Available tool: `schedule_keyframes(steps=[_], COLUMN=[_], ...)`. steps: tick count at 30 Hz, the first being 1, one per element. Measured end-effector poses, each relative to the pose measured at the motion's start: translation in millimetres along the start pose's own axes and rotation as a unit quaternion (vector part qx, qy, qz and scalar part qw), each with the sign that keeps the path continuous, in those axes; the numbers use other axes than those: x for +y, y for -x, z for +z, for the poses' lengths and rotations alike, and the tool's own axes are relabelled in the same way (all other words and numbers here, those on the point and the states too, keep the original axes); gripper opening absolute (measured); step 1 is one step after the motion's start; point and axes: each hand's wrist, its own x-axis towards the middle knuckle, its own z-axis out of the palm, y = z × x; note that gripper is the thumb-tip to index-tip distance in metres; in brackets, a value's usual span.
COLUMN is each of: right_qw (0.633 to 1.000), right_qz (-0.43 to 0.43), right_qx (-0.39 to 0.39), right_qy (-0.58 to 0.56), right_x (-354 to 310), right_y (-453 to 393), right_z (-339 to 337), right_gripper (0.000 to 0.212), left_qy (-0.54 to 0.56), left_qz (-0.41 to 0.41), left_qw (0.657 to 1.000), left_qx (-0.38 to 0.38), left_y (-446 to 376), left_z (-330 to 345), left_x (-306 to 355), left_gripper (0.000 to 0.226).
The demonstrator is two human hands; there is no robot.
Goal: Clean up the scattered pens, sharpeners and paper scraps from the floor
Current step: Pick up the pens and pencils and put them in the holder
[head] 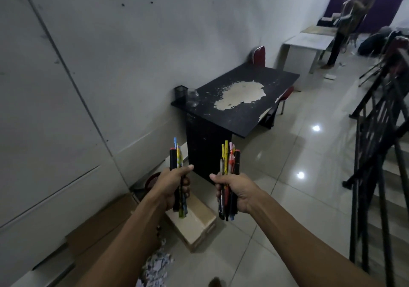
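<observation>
Left hand (174, 186): fingers clenched round bundle of about four pens (177, 156). Right hand (235, 190): fingers clenched round about seven pens (229, 158). Both bundles upright before black table (247, 109). One paper-scrap pile (157, 266) on floor below left forearm.

Both arms out front. L hand (171, 186) grips a small bunch of pens (178, 160), upright; R hand (235, 190) grips a bigger bunch (229, 160), also upright. Hands apart, over tiled floor (287, 198). Beyond them a black table (243, 109) w/ worn top against wall, mesh holder (181, 92) at its corner. Cardboard box (197, 224) under L hand, paper scraps (158, 264) by L forearm. Railing (376, 154) at right.
</observation>
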Motion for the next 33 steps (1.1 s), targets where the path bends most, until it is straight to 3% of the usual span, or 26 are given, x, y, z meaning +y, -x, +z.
schedule_keyframes(steps=[13,23,27,33], right_qw=[0.999,0.994,0.99,0.979], right_qz=[-0.01,0.018,0.02,0.071], right_qx=[0.001,-0.05,-0.081,-0.12], right_qy=[0.053,0.093,0.112,0.148], right_x=[-149.7,-227.8,-264.4,-321.8], right_y=[-197.9,-337.9,-408.0,-508.5], right_z=[-17.5,-0.6,10.1,19.0], right_gripper=[0.022,0.019,0.019,0.017], left_qy=[0.023,0.043,0.072,0.142], left_qz=[0.026,0.011,0.021,0.055], left_qw=[0.998,0.995,0.989,0.961], left_qx=[0.056,0.089,0.127,0.23], left_y=[-213.4,-333.3,-395.9,-485.6], left_z=[66.1,82.9,82.4,90.5], left_x=[105.4,166.0,196.2,241.5], left_gripper=[0.029,0.023,0.019,0.03])
